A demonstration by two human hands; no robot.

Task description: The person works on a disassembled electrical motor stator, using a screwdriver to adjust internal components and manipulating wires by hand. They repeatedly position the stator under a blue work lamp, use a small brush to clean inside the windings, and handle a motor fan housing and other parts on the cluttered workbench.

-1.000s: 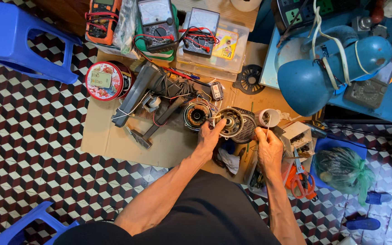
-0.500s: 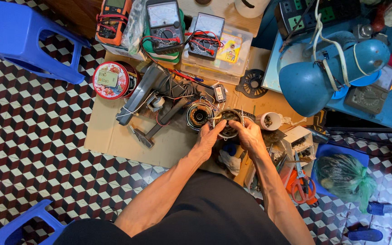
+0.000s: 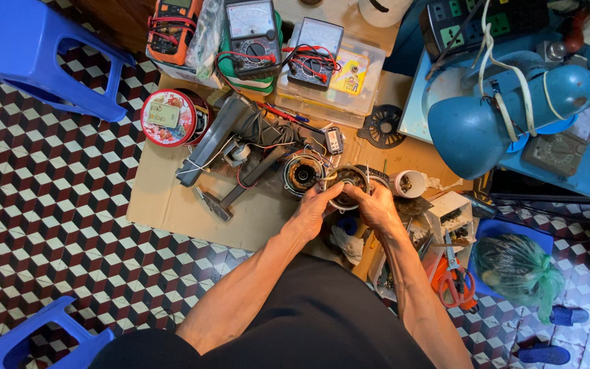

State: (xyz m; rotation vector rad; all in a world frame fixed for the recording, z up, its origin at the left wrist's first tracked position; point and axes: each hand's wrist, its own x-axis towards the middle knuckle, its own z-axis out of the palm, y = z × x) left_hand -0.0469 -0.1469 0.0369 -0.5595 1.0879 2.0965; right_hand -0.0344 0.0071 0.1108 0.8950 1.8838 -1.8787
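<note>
Two blue plastic stools (image 3: 32,51) on the patterned tile floor (image 3: 49,205), one upper left, one at the lower left corner. Flat cardboard sheet (image 3: 172,201) laid on the floor as work surface. Big blue desk lamp (image 3: 493,123) to the right, cable wound round its head. Three multimeters along the top edge: an orange one (image 3: 174,17) and two analogue ones (image 3: 250,31), test leads trailing. Round red tin (image 3: 167,117) left of centre. Grey motor housing with loose wires (image 3: 240,137) lying across the cardboard, a second round wound coil (image 3: 302,173) just beside it. Green plastic bag (image 3: 513,270) in a blue tray, lower right; orange-handled cutters (image 3: 455,280) next to it. Small white cup (image 3: 408,183) just right of the hands.

Round motor stator (image 3: 348,186) at centre, held just above the cardboard. Left hand (image 3: 315,208) gripping its left rim, fingers curled over the edge; right hand (image 3: 377,205) closed on the right rim, thumb towards the middle.

Judged: metal core, so dense and stiff for its size; copper windings and thin lead wires fragile. Best held by the outer rim, as now, clear of windings and wires. Rim probably smooth, two-sided grip sensible.
</note>
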